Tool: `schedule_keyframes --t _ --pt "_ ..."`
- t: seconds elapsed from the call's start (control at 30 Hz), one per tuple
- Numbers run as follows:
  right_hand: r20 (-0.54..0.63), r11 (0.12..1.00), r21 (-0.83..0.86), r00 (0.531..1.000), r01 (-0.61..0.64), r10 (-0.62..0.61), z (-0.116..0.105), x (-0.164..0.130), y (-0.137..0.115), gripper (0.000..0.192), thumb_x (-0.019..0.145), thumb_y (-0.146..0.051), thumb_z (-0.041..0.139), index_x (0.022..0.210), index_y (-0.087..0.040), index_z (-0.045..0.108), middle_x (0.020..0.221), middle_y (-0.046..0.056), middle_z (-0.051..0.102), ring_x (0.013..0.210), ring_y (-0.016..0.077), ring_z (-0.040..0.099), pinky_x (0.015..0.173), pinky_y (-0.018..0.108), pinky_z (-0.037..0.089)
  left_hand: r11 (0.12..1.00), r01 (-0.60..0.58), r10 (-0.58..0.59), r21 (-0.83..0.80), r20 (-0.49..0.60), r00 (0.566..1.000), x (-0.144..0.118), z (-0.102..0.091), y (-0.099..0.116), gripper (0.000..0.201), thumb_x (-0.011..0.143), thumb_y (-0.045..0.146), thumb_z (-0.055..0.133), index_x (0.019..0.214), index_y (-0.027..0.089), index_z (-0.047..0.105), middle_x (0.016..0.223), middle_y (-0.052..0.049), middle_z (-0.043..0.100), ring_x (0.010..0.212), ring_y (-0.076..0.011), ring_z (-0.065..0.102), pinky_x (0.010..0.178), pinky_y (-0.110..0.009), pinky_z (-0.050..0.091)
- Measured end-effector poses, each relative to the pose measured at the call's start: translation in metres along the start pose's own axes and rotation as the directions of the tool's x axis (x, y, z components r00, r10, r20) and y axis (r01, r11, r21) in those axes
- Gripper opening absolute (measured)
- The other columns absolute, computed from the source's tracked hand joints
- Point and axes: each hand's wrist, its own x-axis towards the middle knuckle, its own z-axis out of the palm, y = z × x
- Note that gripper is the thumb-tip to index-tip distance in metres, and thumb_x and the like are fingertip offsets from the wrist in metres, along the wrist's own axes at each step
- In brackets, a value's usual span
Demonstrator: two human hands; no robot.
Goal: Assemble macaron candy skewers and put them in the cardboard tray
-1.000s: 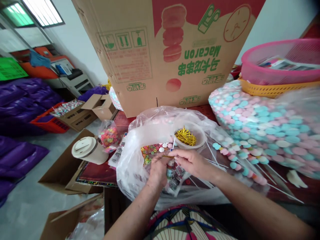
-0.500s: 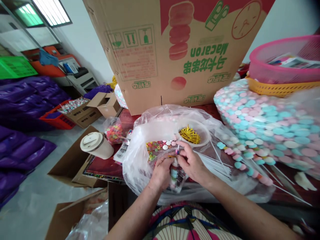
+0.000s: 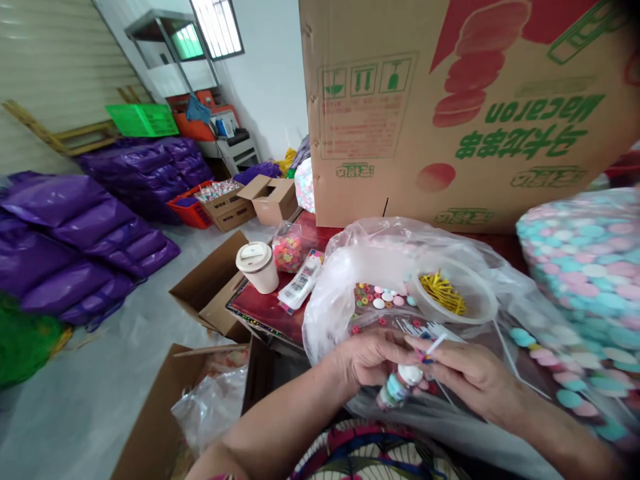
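Note:
A wrapped candy skewer (image 3: 395,390) hangs below my fingers, with white, teal and pink pieces showing through its clear wrapper. Its white stick (image 3: 436,343) points up to the right. My left hand (image 3: 367,357) is closed on the neck of the wrapper. My right hand (image 3: 470,370) pinches around the stick's base, where a small pink and blue bit shows; fingers partly hide it. Just beyond lie loose candies (image 3: 383,297) and a clear round tub (image 3: 483,310) of gold twist ties (image 3: 443,293), on a crumpled plastic sheet (image 3: 327,300).
A tall cardboard box (image 3: 370,187) stands behind the work. To the left are a lidded cup (image 3: 260,270), a bag of bright candies (image 3: 287,250) and printed labels (image 3: 303,280). A large bag of pastel candies (image 3: 590,260) fills the right. Purple bundles (image 3: 90,227) lie on the floor.
The view has swung left, so the table things sit further right. Both hands still hold the skewer, which now tilts with its stick up to the right.

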Motion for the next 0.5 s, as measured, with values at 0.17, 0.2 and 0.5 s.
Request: schedule_keyframes --t 0.17,0.2,0.5 --pt "-0.166 0.979 -0.026 0.967 -0.202 0.195 0.017 0.009 -0.005 0.030 0.090 -0.037 0.047 0.065 -0.022 0.049 0.057 -0.001 0.057 0.054 0.0136 0.054 0.052 0.024 0.043 0.928 -0.350 0.325 -0.125 -0.186 0.927 0.004 0.009 -0.006 0.064 0.051 0.023 0.090 0.108 0.017 0.062 0.075 -0.001 0.066 0.053 -0.0121 0.059 0.053 -0.025 0.046" --pt "-0.226 0.973 -0.038 0.951 -0.226 0.212 0.023 0.010 -0.005 0.030 0.091 -0.036 0.045 0.064 -0.022 0.045 0.056 -0.001 0.054 0.051 0.0129 0.051 0.050 0.024 0.040 0.902 -0.413 0.373 -0.127 -0.250 0.893 0.006 0.012 -0.008 0.060 0.052 0.022 0.089 0.105 0.016 0.062 0.074 -0.001 0.066 0.054 -0.0113 0.059 0.053 -0.024 0.045" --pt "-0.324 0.987 -0.120 0.944 -0.108 0.064 0.015 0.003 0.002 0.019 0.089 -0.023 0.041 0.070 -0.021 0.041 0.072 0.002 0.050 0.067 0.0150 0.048 0.062 0.026 0.040 0.902 -0.403 0.430 0.154 -0.401 0.809 0.018 0.020 -0.013 0.038 0.052 0.033 0.088 0.069 0.016 0.059 0.048 0.005 0.055 0.039 -0.0063 0.044 0.042 -0.019 0.031"
